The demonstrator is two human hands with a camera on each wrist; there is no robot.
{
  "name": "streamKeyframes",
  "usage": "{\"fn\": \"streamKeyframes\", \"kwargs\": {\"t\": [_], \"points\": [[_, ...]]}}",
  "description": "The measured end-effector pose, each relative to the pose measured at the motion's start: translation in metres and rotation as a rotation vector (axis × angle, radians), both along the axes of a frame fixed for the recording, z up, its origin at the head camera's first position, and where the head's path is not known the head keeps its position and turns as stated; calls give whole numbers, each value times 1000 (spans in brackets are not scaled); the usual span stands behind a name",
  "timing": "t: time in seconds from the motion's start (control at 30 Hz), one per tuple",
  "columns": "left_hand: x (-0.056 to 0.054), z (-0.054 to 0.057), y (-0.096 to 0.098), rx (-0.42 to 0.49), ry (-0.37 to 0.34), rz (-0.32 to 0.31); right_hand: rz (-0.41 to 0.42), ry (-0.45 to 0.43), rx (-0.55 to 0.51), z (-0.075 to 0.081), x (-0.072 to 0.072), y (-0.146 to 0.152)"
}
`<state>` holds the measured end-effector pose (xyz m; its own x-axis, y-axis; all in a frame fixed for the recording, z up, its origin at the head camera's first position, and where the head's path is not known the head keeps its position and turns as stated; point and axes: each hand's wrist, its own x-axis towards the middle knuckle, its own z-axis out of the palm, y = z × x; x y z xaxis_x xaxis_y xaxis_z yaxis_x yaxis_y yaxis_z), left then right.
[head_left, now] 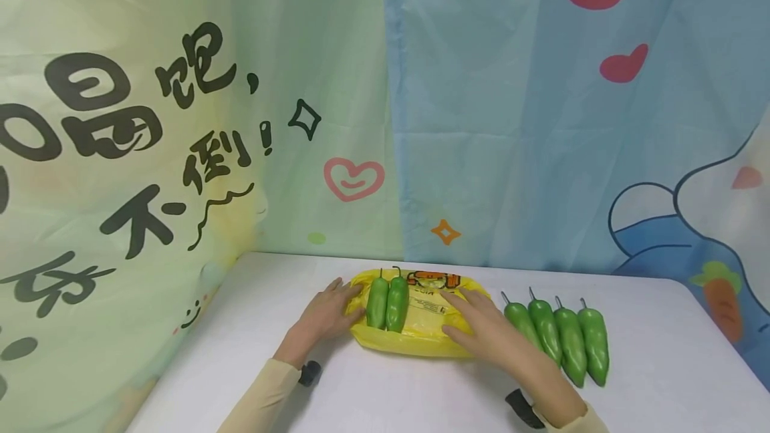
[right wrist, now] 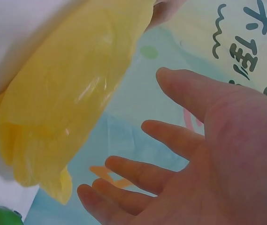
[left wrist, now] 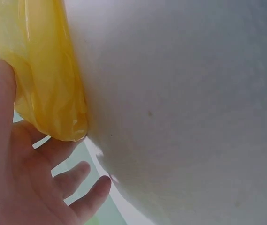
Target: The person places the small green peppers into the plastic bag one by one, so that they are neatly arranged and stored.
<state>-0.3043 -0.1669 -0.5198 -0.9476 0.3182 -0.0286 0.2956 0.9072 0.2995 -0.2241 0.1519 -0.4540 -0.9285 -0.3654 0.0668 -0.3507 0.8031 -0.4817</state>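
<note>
Yellow bag (head_left: pixel 428 319) free at middle; two peppers (head_left: pixel 397 304) block left part, right hand (head_left: pixel 484 327) right

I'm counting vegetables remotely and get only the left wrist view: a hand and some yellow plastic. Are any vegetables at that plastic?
Observer: Yes, two green peppers lie side by side at the left end of the yellow bag.
Operator: Any more elsewhere?
Observer: The head view shows four more peppers in a row on the white table, right of the bag.
Operator: Is anything at the bag's right end?
Observer: The right hand, with its fingers spread.
</note>
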Motion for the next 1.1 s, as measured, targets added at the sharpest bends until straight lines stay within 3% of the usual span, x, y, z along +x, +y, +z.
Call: {"fn": "streamKeyframes", "kwargs": {"t": [0.53,1.1], "points": [[-1,-1,0,-9,-6,7,-35,-36,5,-1,17,22],[-1,-1,-1,-10,0,-8,-85,-56,56,-6,22,51]]}}
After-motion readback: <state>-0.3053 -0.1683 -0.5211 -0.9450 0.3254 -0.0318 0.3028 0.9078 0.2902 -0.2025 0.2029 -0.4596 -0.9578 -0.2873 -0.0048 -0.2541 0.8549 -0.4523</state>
